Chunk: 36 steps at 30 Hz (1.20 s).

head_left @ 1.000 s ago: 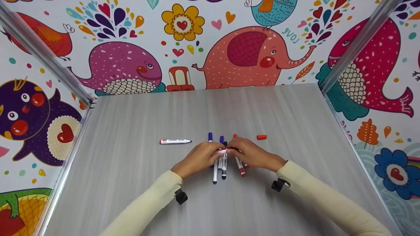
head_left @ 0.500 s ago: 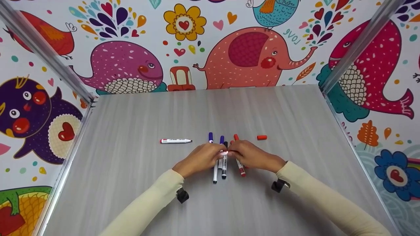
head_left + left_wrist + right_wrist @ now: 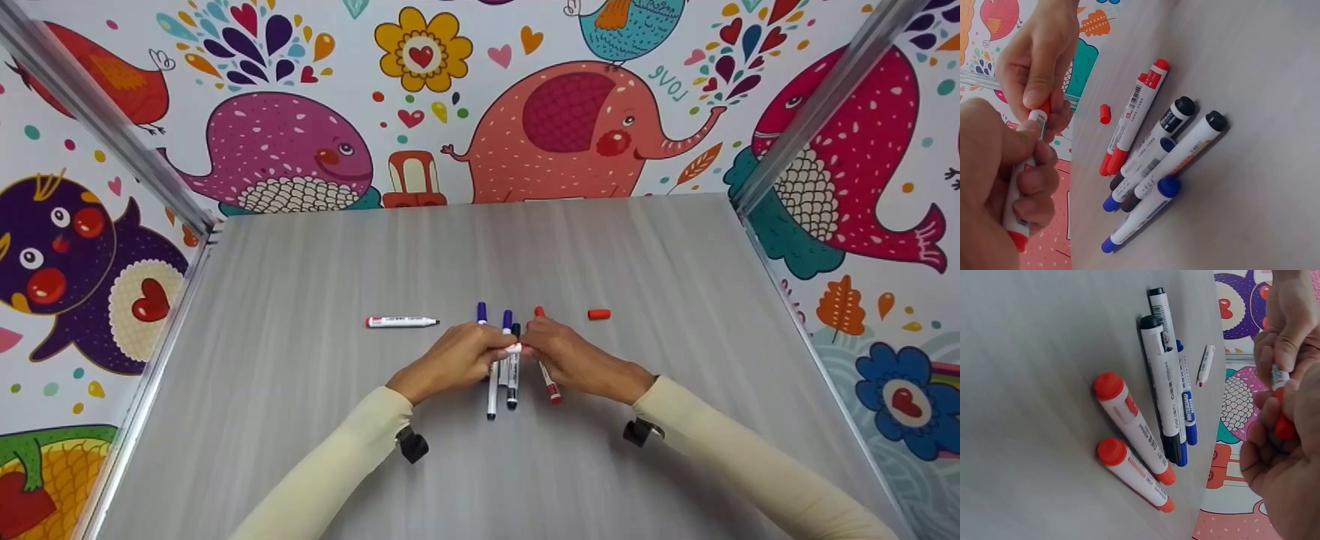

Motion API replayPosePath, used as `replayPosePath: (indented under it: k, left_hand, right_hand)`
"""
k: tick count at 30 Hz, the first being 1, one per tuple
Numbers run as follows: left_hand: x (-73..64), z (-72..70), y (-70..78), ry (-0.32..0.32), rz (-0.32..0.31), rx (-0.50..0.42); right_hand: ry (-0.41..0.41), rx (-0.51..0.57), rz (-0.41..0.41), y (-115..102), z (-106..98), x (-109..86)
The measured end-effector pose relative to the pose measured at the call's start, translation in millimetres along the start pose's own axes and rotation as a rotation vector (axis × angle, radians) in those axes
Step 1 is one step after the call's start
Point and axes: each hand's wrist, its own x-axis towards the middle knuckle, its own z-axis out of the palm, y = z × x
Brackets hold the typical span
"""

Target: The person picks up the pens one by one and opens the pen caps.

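Observation:
Over the middle of the table, my left hand grips the white barrel of a red marker, its fingers curled round it. The marker's red butt end sticks out below that hand. At the other end, my right hand pinches the red cap between thumb and fingers. Both hands meet closely, so much of the barrel is hidden. Beneath them lie two red markers, black markers and blue markers, all capped.
A marker without a cap lies to the left, its dark tip pointing right. One loose red cap lies on the grey table at the right. Patterned walls with metal posts enclose the table at the back and sides.
Both hands stay together over the markers, still holding the red marker. They shift only slightly, and the right hand turns a little at the marker's cap end.

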Motion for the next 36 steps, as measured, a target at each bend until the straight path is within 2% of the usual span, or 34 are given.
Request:
replayPosePath:
  k: [11, 18, 25, 31, 36]
  left_hand:
    - [-2.0, -2.6, 0.1, -0.058, -0.017, -0.134]
    - [-5.5, 1.9, 2.8, -0.021, -0.049, -0.086]
    - [-6.5, 7.9, 0.9, 0.009, -0.051, -0.088]
    - [-5.5, 11.0, -0.6, 0.032, 0.006, -0.073]
    - [-6.4, 7.5, 1.3, 0.011, 0.028, -0.068]
  right_hand:
    - [-0.022, -0.113, -0.080, 2, 7, -7.9]
    - [0.004, -0.161, -0.138, 3, 9, -9.3]
    - [-0.040, -0.158, -0.097, 2, 10, -11.2]
    - [-0.054, -0.117, -0.089, 0, 9, -11.6]
    - [-0.052, -0.104, -0.109, 2, 12, -13.9]
